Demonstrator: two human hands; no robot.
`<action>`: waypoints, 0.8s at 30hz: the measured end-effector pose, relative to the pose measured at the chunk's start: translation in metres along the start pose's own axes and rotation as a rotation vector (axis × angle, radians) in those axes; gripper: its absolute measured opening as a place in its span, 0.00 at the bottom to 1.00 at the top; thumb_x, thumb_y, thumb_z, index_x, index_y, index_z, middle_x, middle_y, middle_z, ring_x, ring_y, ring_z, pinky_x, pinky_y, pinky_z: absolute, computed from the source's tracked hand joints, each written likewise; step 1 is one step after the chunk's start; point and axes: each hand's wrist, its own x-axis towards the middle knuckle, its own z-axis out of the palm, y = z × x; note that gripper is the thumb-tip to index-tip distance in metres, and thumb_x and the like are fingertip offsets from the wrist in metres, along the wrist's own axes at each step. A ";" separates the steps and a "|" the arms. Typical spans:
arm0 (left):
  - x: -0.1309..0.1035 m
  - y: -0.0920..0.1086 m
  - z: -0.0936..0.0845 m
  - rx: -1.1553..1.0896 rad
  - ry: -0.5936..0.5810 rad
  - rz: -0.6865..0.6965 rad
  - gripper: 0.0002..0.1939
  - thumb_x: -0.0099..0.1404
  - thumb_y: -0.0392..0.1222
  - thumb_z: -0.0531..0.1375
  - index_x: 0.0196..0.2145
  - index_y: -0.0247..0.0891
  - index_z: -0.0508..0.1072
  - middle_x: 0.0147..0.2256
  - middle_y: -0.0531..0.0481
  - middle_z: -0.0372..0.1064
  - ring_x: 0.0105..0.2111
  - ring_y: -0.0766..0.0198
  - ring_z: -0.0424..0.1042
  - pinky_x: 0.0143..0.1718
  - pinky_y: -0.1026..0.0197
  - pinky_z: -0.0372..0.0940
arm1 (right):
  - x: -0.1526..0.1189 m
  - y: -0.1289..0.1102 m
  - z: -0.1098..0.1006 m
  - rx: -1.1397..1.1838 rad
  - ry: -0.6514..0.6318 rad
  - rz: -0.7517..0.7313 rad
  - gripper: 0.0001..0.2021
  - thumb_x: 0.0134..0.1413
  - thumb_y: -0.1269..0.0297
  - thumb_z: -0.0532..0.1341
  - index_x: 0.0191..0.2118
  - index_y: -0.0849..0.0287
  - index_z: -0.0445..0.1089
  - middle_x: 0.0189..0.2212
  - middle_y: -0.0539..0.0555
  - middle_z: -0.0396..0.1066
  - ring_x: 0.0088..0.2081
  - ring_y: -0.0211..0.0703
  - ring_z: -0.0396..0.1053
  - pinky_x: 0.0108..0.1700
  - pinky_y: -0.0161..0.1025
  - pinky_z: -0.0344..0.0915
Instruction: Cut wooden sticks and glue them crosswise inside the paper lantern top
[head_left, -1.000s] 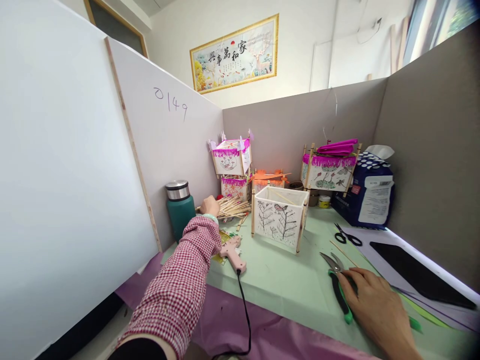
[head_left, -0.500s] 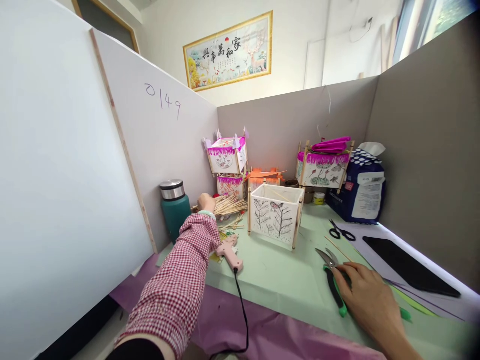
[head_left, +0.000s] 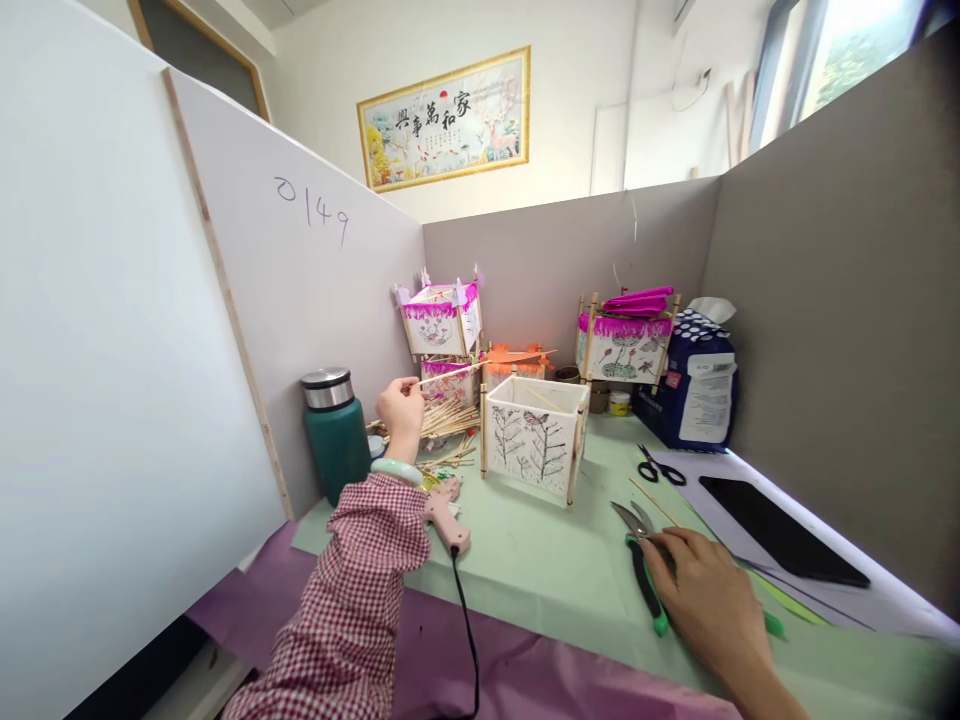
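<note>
Between the fingertips of my left hand point(head_left: 401, 412) is a thin bamboo stick point(head_left: 454, 374), held up and pointing right. Below it lies a loose pile of bamboo sticks point(head_left: 450, 418). My right hand point(head_left: 709, 600) rests on the table at the right, its fingers over the green-handled pruning shears point(head_left: 643, 585); the blades stand apart and part of the handles is hidden under the palm. A single stick point(head_left: 652, 500) lies just beyond the shears. In the middle stands a white box-shaped lantern frame point(head_left: 529, 440) with drawn trees and bamboo corner posts.
A pink glue gun point(head_left: 450, 520) lies near my left forearm, its black cord trailing off the front edge. A green bottle point(head_left: 335, 440) stands left. Decorated lanterns point(head_left: 442, 325) are stacked behind. Scissors point(head_left: 661, 470), a black phone point(head_left: 780, 528) and a blue tissue pack point(head_left: 694, 390) are right.
My left hand has risen from the stick pile with one bamboo stick in its fingers. My right hand stays on the pruning shears. The camera view has shifted slightly.
</note>
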 end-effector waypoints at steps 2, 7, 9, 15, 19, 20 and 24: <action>-0.007 0.013 -0.003 -0.057 0.000 0.018 0.12 0.67 0.38 0.51 0.43 0.34 0.72 0.33 0.46 0.76 0.31 0.64 0.77 0.32 0.65 0.69 | 0.000 -0.001 -0.002 0.001 -0.008 0.002 0.21 0.60 0.53 0.47 0.40 0.59 0.73 0.45 0.58 0.71 0.46 0.56 0.65 0.45 0.49 0.62; -0.023 0.043 -0.005 -0.114 -0.018 0.095 0.10 0.64 0.38 0.54 0.40 0.38 0.74 0.30 0.50 0.76 0.32 0.64 0.77 0.37 0.64 0.69 | -0.001 -0.003 -0.004 0.015 -0.008 -0.002 0.20 0.61 0.54 0.47 0.41 0.59 0.73 0.45 0.58 0.70 0.46 0.56 0.65 0.44 0.49 0.62; -0.030 0.052 0.001 -0.106 -0.033 0.119 0.09 0.63 0.37 0.56 0.38 0.39 0.75 0.31 0.50 0.77 0.33 0.63 0.76 0.38 0.62 0.69 | -0.001 -0.003 -0.004 0.011 0.002 0.000 0.19 0.61 0.55 0.48 0.40 0.59 0.73 0.45 0.58 0.71 0.46 0.56 0.65 0.44 0.49 0.62; -0.056 0.069 0.036 -0.079 -0.084 0.161 0.08 0.60 0.37 0.58 0.35 0.41 0.77 0.35 0.50 0.77 0.36 0.60 0.75 0.42 0.60 0.66 | -0.002 -0.008 -0.009 -0.006 0.016 0.004 0.17 0.62 0.58 0.50 0.41 0.59 0.74 0.45 0.58 0.71 0.47 0.54 0.65 0.45 0.47 0.61; -0.067 0.071 0.052 -0.077 -0.117 0.169 0.09 0.61 0.36 0.58 0.36 0.40 0.78 0.35 0.49 0.77 0.36 0.60 0.74 0.42 0.60 0.65 | -0.002 -0.011 -0.012 -0.010 0.021 0.019 0.16 0.62 0.58 0.51 0.40 0.59 0.74 0.45 0.58 0.71 0.45 0.53 0.66 0.44 0.47 0.60; -0.068 0.071 0.055 -0.075 -0.122 0.170 0.09 0.61 0.36 0.58 0.36 0.40 0.78 0.35 0.49 0.77 0.36 0.60 0.74 0.42 0.60 0.65 | -0.002 -0.011 -0.013 -0.009 0.024 0.023 0.16 0.62 0.58 0.51 0.40 0.59 0.74 0.45 0.58 0.71 0.45 0.53 0.66 0.44 0.47 0.60; -0.064 0.068 0.059 -0.073 -0.133 0.178 0.09 0.61 0.36 0.58 0.36 0.40 0.78 0.35 0.48 0.77 0.36 0.60 0.74 0.42 0.60 0.65 | -0.002 -0.012 -0.013 0.007 0.029 0.023 0.16 0.62 0.59 0.50 0.40 0.59 0.73 0.45 0.58 0.71 0.46 0.53 0.65 0.44 0.48 0.60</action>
